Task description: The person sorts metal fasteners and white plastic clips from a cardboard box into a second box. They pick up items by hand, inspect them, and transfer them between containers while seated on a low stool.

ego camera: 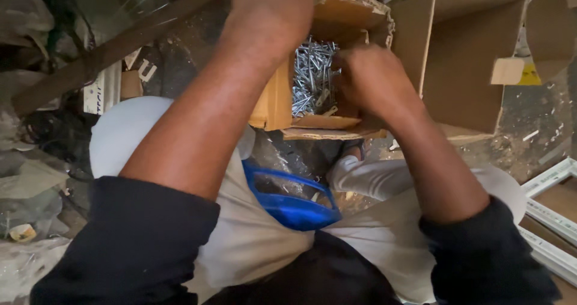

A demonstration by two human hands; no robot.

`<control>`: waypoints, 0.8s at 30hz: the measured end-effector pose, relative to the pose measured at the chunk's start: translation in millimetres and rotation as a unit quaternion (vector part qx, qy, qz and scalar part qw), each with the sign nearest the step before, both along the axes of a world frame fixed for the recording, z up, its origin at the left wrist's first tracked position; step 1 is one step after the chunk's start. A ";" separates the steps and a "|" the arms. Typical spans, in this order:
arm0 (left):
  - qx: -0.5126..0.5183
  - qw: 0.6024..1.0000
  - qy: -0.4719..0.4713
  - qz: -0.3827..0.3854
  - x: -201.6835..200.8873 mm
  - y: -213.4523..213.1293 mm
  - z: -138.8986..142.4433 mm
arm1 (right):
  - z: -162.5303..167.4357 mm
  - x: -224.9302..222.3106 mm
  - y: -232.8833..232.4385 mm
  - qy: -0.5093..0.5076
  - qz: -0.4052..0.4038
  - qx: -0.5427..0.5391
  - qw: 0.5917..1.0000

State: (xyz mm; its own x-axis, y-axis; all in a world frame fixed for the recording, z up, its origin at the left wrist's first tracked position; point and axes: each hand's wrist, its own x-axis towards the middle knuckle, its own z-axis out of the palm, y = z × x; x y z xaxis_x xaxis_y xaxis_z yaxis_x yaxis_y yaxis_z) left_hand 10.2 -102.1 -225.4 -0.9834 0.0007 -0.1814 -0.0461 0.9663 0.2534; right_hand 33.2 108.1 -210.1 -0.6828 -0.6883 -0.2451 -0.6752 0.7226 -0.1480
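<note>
A small torn cardboard box full of several silver screws sits on the floor between my knees. My right hand is inside the box on its right side, fingers curled over the screws; whether it holds any is hidden. My left hand reaches over the box's far left edge, and its fingers are out of sight behind the wrist. A blue pouch with a clear window lies open on my lap, just below the box.
A bigger open cardboard box stands at the right, touching the small one. White frame strips lie at the lower right. A wooden beam, scraps and plastic bags clutter the left. The floor is dusty with debris.
</note>
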 end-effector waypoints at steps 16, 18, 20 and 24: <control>0.005 1.000 0.015 -0.005 0.0 0.2 -12.1 | -78.4 4.7 8.0 0.037 0.129 0.181 0.974; 0.010 1.000 0.020 -0.004 0.5 -0.7 -13.5 | -71.9 -0.3 5.5 0.007 0.105 0.196 0.975; 0.016 1.000 0.024 -0.003 1.1 -2.0 -14.3 | -58.5 -3.2 5.1 -0.022 0.105 0.153 0.982; 0.022 0.999 0.043 0.001 1.8 -2.2 -8.9 | -13.7 0.1 8.3 -0.051 0.057 0.126 0.989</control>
